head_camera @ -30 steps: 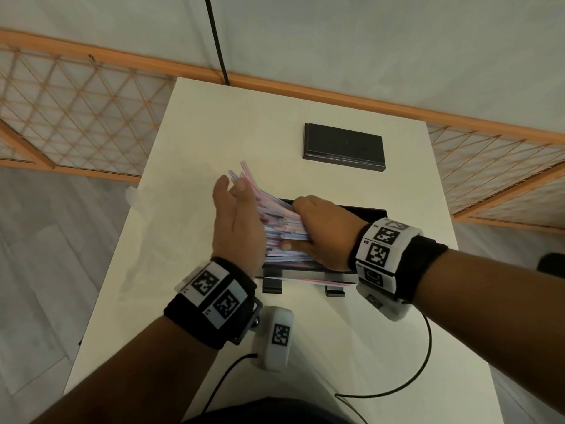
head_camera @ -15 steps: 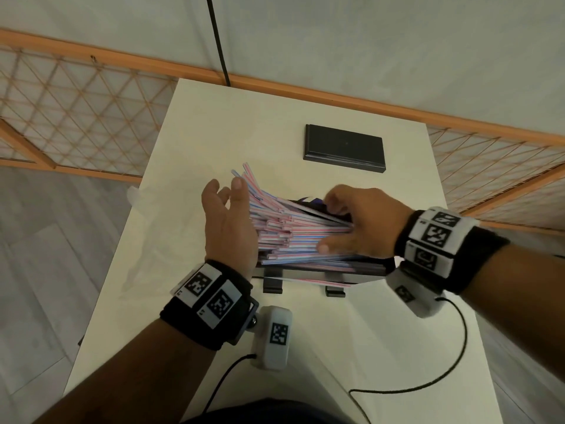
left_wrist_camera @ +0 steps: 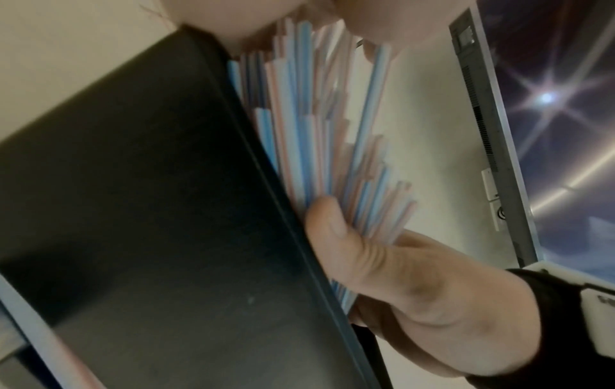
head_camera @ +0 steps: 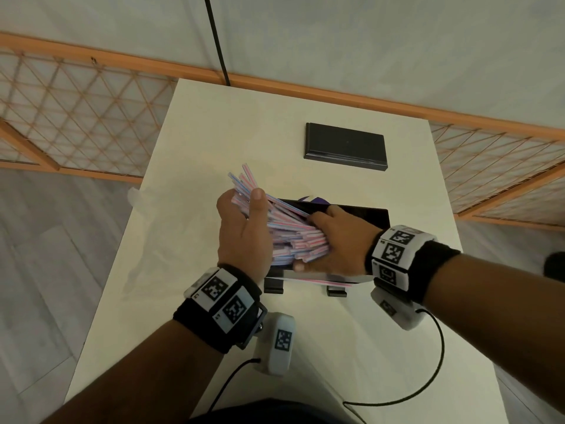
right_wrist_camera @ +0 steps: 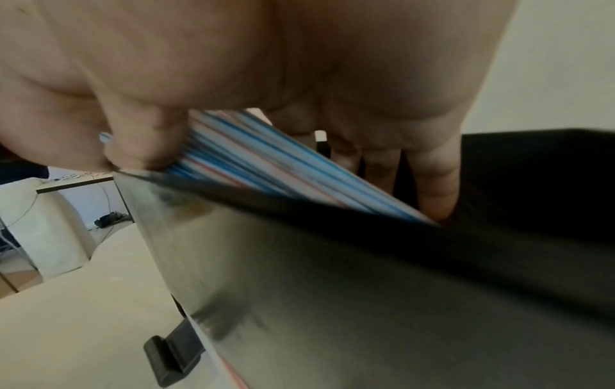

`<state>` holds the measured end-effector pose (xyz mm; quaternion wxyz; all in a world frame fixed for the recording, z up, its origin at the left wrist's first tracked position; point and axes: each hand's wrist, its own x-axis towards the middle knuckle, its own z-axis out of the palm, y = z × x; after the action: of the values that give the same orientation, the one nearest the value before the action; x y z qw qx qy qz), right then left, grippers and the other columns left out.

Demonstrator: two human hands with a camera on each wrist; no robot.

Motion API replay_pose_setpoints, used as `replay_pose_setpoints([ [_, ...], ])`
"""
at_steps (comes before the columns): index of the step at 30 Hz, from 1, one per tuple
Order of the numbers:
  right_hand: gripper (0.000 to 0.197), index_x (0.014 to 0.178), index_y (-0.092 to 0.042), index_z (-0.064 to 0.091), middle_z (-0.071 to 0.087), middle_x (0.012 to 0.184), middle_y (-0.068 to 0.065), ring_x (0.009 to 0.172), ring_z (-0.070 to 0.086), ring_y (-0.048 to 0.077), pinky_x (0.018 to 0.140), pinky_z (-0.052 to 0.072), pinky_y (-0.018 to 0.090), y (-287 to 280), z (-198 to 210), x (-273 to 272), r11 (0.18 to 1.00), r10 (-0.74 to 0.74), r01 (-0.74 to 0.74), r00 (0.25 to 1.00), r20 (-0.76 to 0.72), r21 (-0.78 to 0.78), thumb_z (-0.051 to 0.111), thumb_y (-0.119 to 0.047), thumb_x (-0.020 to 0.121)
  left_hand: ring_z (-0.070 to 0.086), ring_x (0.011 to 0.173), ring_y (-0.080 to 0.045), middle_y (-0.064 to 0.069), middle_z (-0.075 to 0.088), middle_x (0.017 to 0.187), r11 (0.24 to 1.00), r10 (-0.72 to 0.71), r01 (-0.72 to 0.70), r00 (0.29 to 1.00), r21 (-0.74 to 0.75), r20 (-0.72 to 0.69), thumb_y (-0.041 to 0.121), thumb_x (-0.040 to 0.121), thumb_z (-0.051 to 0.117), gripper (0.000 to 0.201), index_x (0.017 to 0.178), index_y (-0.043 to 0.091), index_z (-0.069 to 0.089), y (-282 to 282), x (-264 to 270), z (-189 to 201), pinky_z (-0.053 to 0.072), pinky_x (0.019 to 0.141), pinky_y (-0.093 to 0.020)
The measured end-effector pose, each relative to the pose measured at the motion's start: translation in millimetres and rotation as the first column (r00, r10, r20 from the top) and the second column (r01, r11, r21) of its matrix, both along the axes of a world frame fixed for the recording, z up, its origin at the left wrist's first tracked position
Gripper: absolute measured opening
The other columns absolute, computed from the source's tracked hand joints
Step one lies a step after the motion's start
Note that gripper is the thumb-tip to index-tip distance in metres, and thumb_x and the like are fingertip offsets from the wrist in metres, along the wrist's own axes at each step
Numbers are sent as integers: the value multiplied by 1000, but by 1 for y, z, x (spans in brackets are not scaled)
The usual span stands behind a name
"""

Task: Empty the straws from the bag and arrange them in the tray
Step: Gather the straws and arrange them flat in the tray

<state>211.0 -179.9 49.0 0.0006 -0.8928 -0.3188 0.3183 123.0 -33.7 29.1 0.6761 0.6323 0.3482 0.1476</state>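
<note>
The two hands hide most of the tray (head_camera: 377, 217) in the head view. The straws (head_camera: 293, 240) look blurry near the tray in both wrist views. The bag cannot be told.

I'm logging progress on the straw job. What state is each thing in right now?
straws: a fanned bundle, partly over the tray, left ends sticking out past it
tray: on the table, holding the bundle's right ends
left hand: grips the bundle
right hand: grips the bundle
black box: flat on the table
</note>
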Motion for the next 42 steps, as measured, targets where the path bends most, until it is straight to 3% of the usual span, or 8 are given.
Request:
replay_pose_setpoints([
  [2,89,124,-23,45,53,115,3,106,51,22,96,47,39,3,-1,1,1000,-27,27,1000,-4,11,54,-87,62,56,86,-44,-24,62,110,999,27,-26,999,-19,31,55,98,47,60,139,12,41,0,1,1,49,85,-49],
  [5,89,125,-19,39,59,115,0,100,59,22,91,51,39,9,-2,-2,992,-103,106,994,-47,72,66,-77,64,45,72,-21,-10,55,85,993,73,-66,994,-94,81,54,91,47,58,132,11,47,0,4,1,45,79,-45],
  [11,103,120,-31,50,57,109,-4,100,51,18,92,48,40,23,-11,-2,996,-27,27,1000,2,82,39,-98,43,47,49,13,9,46,78,990,70,-63,996,-123,48,34,107,42,23,112,13,51,4,7,2,37,55,-5],
  [18,81,118,-25,46,60,108,-6,93,60,18,87,52,37,23,-2,-5,993,-76,78,997,-33,90,67,-79,61,70,89,-25,-3,67,96,939,180,-148,981,-310,78,42,85,72,33,105,20,58,9,11,15,58,91,-56],
  [26,73,129,-33,48,62,118,-11,105,60,13,99,47,32,30,-4,1,984,6,21,989,-150,175,74,-65,68,72,70,-21,-2,71,86,917,176,-139,982,-373,69,30,69,81,42,105,15,65,11,14,21,62,74,-46],
  [32,69,126,-31,50,64,113,-9,101,61,15,96,49,36,33,-1,5,987,38,-9,984,-172,163,76,-61,69,73,97,-24,-1,72,101,985,111,-99,991,-144,79,30,64,90,39,97,33,69,16,17,20,61,87,-47],
  [38,62,118,-27,52,63,108,-6,97,60,16,93,50,37,37,-1,3,984,29,-7,992,-124,178,74,-61,72,74,78,-22,-3,77,83,976,118,-104,991,-191,60,15,73,83,15,73,27,75,19,20,15,62,83,-52],
  [42,68,123,-28,50,61,113,-9,101,60,16,94,49,34,34,4,-4,969,-7,20,998,-55,245,71,-66,71,77,82,-24,-11,75,78,919,209,-173,976,-355,65,6,88,68,15,81,19,68,21,20,19,63,79,-51],
])
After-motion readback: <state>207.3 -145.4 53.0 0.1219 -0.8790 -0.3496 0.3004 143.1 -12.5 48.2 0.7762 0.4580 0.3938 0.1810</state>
